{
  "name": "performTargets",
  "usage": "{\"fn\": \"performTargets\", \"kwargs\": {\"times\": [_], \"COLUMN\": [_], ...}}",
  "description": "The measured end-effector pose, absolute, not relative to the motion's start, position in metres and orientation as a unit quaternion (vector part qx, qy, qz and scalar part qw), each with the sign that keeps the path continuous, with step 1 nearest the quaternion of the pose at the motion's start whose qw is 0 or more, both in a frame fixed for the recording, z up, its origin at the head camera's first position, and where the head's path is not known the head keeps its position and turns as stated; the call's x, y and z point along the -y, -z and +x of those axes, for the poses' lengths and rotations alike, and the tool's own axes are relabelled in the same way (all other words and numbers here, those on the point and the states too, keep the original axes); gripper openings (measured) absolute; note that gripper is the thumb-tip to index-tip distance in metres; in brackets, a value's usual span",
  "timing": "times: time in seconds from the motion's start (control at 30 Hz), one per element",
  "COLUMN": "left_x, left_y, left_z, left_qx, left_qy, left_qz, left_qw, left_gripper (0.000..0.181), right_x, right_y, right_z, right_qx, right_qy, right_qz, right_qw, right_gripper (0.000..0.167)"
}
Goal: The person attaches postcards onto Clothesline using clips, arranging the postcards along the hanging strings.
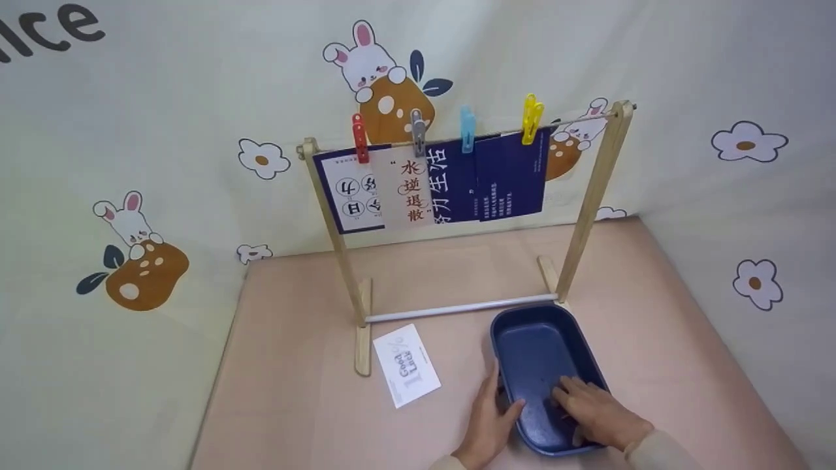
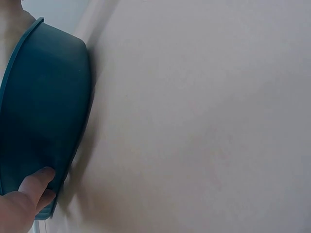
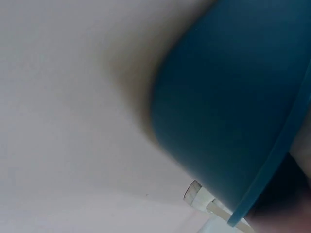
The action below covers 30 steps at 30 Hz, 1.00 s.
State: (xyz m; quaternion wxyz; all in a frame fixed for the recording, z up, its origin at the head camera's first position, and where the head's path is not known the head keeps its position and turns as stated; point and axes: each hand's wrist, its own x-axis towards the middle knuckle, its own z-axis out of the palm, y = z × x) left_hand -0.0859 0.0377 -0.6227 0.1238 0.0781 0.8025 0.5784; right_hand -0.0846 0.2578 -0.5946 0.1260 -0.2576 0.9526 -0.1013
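Note:
A dark blue plastic tray (image 1: 532,352) stands on the table at the front right. My left hand (image 1: 486,414) grips its left side, thumb at the rim and fingers along the outer wall. In the left wrist view, fingertips (image 2: 41,177) press against that wall. My right hand (image 1: 594,411) reaches over the right rim, its bent fingers low inside the tray; whether they pinch anything is hidden. In the right wrist view, the tray's outer wall (image 3: 223,107) fills much of the picture. To the left lies a white card (image 1: 406,365) with "Good Luck" lettering.
Behind the tray stands a wooden rack (image 1: 594,202) with a string and a white lower bar (image 1: 457,308). Red (image 1: 360,138), grey (image 1: 418,134), light blue (image 1: 467,129) and yellow (image 1: 532,119) clothespins hold several overlapping cards (image 1: 509,176). Patterned cloth walls (image 1: 196,98) surround the table.

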Motion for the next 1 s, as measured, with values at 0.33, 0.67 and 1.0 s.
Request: {"fn": "performTargets", "kwargs": {"times": [0.33,0.67,1.0], "left_x": [-0.038,-0.039,-0.04], "left_y": [0.625,0.626,0.625], "left_z": [-0.087,-0.085,-0.084], "left_qx": [-0.792,-0.795,-0.793], "left_qy": [-0.591,-0.591,-0.593], "left_qz": [0.07,0.068,0.064], "left_qw": [0.132,0.123,0.124], "left_gripper": [0.079,0.078,0.08], "right_x": [-0.258,-0.259,-0.26], "right_y": [0.6,0.607,0.609], "right_z": [-0.086,-0.088,-0.086], "right_qx": [-0.948,-0.936,-0.935], "right_qy": [0.059,0.069,0.097], "right_qz": [-0.305,-0.344,-0.34], "right_qw": [0.065,0.019,-0.007], "right_gripper": [0.055,0.045,0.038]}}
